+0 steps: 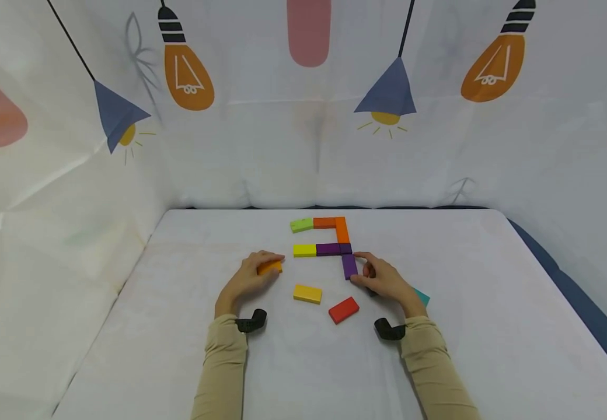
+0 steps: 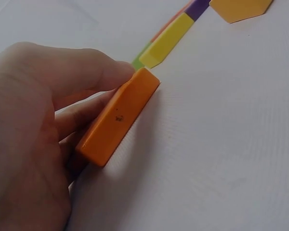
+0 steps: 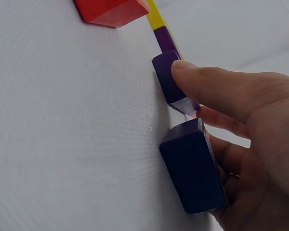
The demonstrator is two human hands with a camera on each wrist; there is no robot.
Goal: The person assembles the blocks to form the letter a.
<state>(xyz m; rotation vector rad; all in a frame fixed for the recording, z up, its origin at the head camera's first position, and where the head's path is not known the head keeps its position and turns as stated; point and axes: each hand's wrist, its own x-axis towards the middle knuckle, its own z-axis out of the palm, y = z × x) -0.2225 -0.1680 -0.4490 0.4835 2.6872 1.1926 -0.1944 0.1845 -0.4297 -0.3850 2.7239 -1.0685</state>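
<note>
My left hand (image 1: 248,279) grips an orange block (image 2: 120,118) between thumb and fingers, left of a pattern of coloured blocks. At the pattern's lower right end, my right hand (image 1: 387,281) pinches a purple block (image 1: 349,267), with the thumb at its near end. That block abuts a darker purple corner block (image 1: 345,248). Close to the curled lower fingers of the right hand is a dark blue block (image 3: 192,171); whether those fingers hold it I cannot tell. Leftward from the corner run another purple block (image 1: 328,249) and a yellow block (image 1: 304,250).
Behind them lie a light green block (image 1: 302,225), a red-orange block (image 1: 324,223) and an orange block (image 1: 342,230). Nearer are a yellow-orange block (image 1: 307,294) and a red block (image 1: 344,310). A teal block (image 1: 422,297) is partly hidden by the right wrist. All rest on a white-covered table (image 1: 303,373).
</note>
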